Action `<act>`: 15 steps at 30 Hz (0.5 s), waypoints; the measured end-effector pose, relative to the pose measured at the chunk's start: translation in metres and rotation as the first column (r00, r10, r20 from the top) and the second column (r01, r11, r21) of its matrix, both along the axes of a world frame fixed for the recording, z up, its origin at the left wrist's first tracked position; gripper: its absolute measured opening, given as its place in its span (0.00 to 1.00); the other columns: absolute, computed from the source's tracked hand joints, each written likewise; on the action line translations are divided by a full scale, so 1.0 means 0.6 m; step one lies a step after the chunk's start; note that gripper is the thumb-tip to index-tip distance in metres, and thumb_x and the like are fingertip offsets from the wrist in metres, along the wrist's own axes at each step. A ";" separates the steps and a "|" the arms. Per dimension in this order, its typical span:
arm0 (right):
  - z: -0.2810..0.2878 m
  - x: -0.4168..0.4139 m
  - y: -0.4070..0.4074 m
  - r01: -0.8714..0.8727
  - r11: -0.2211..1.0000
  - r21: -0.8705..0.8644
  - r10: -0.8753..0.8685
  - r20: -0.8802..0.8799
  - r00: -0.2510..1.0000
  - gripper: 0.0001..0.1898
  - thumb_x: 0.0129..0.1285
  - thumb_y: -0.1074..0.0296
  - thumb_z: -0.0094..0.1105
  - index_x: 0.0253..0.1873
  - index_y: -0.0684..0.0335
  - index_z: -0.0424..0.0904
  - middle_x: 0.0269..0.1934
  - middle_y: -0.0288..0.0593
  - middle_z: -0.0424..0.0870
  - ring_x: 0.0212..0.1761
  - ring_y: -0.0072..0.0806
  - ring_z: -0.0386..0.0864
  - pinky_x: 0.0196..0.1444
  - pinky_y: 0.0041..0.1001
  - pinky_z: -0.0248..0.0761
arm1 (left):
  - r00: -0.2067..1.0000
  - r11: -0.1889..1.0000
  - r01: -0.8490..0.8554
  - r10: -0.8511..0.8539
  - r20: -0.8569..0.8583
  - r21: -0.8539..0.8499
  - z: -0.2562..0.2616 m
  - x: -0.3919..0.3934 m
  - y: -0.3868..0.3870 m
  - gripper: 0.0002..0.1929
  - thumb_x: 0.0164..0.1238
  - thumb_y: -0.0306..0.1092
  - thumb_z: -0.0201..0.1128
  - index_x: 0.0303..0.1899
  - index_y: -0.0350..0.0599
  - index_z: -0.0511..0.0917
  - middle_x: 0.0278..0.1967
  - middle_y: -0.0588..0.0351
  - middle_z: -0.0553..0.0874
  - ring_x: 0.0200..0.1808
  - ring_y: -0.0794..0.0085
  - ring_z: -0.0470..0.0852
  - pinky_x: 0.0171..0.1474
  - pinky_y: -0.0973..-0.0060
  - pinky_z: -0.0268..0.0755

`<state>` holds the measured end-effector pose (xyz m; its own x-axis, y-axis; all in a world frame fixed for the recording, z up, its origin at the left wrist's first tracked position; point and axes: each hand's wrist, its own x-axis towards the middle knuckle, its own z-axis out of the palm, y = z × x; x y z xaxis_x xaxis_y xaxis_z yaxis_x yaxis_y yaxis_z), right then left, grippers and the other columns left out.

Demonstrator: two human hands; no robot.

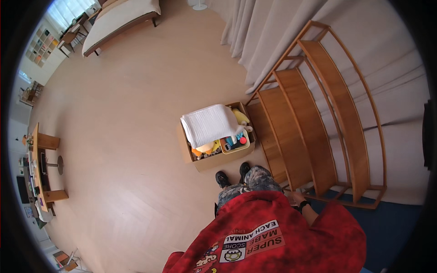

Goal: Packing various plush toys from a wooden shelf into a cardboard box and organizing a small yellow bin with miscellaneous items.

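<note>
My right hand [296,198] is partly visible beside my hip, below a black wristband, close to the foot of the wooden shelf unit [300,131]. Its fingers are mostly hidden, so what it may hold is unclear. My left hand is out of view. On the floor before my feet stands an open cardboard box [218,161]. A folded white cloth [210,123] lies across its top. Beneath and beside the cloth are plush toys, one of them yellow [241,116]. A pale yellow tray [235,150] with small coloured items sits in the box's near right corner.
The shelf unit leans across the right side, before long grey curtains [269,37]. Blue matting [392,225] covers the floor at lower right. A bed [119,25] stands at the far upper left. A wooden table [39,170] is along the left.
</note>
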<state>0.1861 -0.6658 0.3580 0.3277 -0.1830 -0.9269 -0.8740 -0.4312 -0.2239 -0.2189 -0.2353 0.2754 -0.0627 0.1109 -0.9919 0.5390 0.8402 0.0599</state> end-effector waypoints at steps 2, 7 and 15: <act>0.028 -0.002 0.017 -0.015 0.998 -0.058 0.018 0.064 0.998 0.15 0.70 0.53 0.51 0.50 0.58 0.77 0.41 0.41 0.85 0.43 0.37 0.84 0.47 0.41 0.79 | 0.997 0.999 0.054 -0.054 0.061 -0.003 -0.007 0.021 0.004 0.13 0.72 0.40 0.57 0.53 0.49 0.75 0.42 0.55 0.84 0.42 0.64 0.85 0.42 0.63 0.79; 0.056 0.051 0.031 -0.054 0.998 0.012 0.053 0.113 0.992 0.11 0.68 0.59 0.53 0.45 0.59 0.78 0.34 0.40 0.83 0.34 0.33 0.82 0.36 0.36 0.77 | 0.973 0.978 0.066 -0.107 0.204 0.197 0.004 0.108 0.106 0.13 0.72 0.41 0.58 0.53 0.51 0.75 0.42 0.57 0.84 0.42 0.65 0.85 0.42 0.64 0.78; -0.023 0.216 0.030 -0.112 0.968 0.223 0.039 0.306 0.951 0.08 0.66 0.69 0.56 0.47 0.60 0.75 0.32 0.40 0.79 0.29 0.25 0.78 0.25 0.27 0.72 | 0.983 0.823 -0.028 -0.079 0.164 0.567 0.138 0.251 0.241 0.16 0.74 0.38 0.56 0.59 0.45 0.75 0.47 0.52 0.85 0.46 0.64 0.86 0.44 0.68 0.80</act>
<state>0.3158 -0.6478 0.3444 0.5984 0.0642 -0.7986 -0.7191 -0.3965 -0.5707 -0.0682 -0.0904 0.3584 0.1133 0.6538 -0.7481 0.4955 0.6155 0.6129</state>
